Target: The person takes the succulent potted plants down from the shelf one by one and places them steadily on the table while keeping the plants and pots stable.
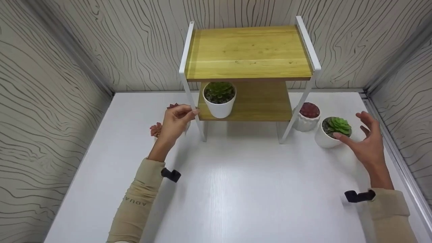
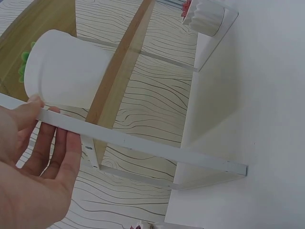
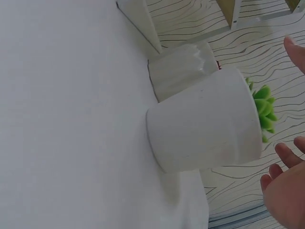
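Observation:
My left hand (image 1: 175, 123) grips the white front leg (image 2: 157, 149) of a two-tier wooden shelf, thumb on one side and fingers on the other. Just beside those fingers, a white pot with a dark green succulent (image 1: 220, 99) stands on the lower tier (image 1: 260, 101). On the right, my right hand (image 1: 369, 141) is spread beside a second white pot (image 3: 205, 124) with a bright green succulent (image 1: 338, 125), which stands upright on the table. In the right wrist view the fingers (image 3: 286, 155) are apart from that pot.
A white ribbed pot with a dark red plant (image 1: 307, 116) stands between the shelf's right leg and the green succulent. Left of the shelf, reddish plants (image 1: 156, 129) are partly hidden behind my left hand. The shelf's upper tier (image 1: 248, 50) overhangs the lower one. Patterned walls (image 1: 141, 44) enclose the white table (image 1: 219, 189).

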### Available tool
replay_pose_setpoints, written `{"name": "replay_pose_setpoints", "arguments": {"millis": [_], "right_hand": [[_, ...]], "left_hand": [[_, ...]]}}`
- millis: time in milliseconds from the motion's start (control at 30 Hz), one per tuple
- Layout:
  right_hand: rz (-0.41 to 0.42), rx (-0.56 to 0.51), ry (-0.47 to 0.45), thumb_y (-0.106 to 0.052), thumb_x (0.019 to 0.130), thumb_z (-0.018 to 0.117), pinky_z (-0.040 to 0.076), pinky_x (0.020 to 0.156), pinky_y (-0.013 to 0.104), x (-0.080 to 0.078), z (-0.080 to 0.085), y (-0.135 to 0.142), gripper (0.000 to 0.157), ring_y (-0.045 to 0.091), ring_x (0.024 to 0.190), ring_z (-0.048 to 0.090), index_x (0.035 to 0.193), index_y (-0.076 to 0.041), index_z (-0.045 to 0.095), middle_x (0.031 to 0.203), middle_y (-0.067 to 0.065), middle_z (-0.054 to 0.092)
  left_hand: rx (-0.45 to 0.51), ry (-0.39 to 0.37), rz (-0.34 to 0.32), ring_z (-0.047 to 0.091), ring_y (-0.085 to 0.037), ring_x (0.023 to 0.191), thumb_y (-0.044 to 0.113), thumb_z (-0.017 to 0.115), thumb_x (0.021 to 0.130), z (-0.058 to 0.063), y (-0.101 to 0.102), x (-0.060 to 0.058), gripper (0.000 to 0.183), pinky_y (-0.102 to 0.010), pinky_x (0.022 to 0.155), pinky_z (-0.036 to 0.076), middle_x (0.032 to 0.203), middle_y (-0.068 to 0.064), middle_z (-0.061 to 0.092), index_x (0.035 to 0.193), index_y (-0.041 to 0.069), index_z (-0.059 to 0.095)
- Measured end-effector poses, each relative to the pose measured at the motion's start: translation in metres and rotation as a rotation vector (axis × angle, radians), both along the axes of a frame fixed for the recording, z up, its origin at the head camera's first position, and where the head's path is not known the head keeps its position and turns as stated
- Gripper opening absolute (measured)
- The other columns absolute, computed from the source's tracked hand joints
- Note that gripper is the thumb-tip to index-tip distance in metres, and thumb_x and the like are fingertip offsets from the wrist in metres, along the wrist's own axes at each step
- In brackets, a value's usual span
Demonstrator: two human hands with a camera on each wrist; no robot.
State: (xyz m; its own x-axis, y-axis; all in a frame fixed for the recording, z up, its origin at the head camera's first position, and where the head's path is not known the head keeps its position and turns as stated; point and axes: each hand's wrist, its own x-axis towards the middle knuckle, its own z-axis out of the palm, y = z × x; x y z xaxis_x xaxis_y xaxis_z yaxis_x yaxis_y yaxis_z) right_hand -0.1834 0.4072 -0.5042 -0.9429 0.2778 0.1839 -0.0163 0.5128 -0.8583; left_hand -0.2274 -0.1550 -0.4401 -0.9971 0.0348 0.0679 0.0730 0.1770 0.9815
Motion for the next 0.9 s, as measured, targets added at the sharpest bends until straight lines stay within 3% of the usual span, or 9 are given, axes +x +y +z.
{"name": "replay_pose_setpoints", "arguments": {"millis": [167,400,600,900], "right_hand": [[0.025,0.018,0.079,-0.003,0.084,0.085,0.026,0.12,0.007,0.003,0.014,-0.008,0.094,0.008,0.15,0.037,0.162,-0.016,0.034,0.153,-0.01,0.049],[0.064,0.032,0.16,0.006,0.081,0.083,0.028,0.121,0.007,0.005,0.028,-0.019,0.09,0.001,0.146,0.039,0.158,-0.013,0.04,0.147,-0.019,0.05],[0.133,-0.018,0.259,0.016,0.076,0.081,0.031,0.121,0.01,0.005,0.04,-0.031,0.086,-0.002,0.14,0.043,0.152,-0.008,0.048,0.144,-0.014,0.053],[0.25,-0.127,0.362,0.027,0.076,0.074,0.043,0.114,0.015,0.008,0.055,-0.047,0.078,0.008,0.134,0.058,0.148,0.005,0.05,0.141,-0.001,0.063]], "left_hand": [[-0.007,0.001,0.003,0.066,-0.017,0.096,0.02,0.076,0.098,0.001,0.0,0.0,0.011,-0.028,0.091,0.056,0.095,0.003,0.069,0.102,0.009,0.077],[-0.021,-0.003,0.01,0.065,-0.016,0.096,0.021,0.076,0.098,0.001,0.001,0.001,0.013,-0.03,0.091,0.057,0.096,0.002,0.069,0.103,0.01,0.078],[-0.016,0.021,0.007,0.066,-0.015,0.094,0.021,0.076,0.098,0.0,0.001,0.0,0.013,-0.03,0.092,0.057,0.096,0.0,0.071,0.102,0.009,0.079],[-0.036,0.065,0.065,0.068,-0.014,0.09,0.019,0.077,0.097,0.0,0.005,0.005,0.012,-0.027,0.088,0.056,0.094,0.002,0.073,0.103,0.009,0.08]]}}
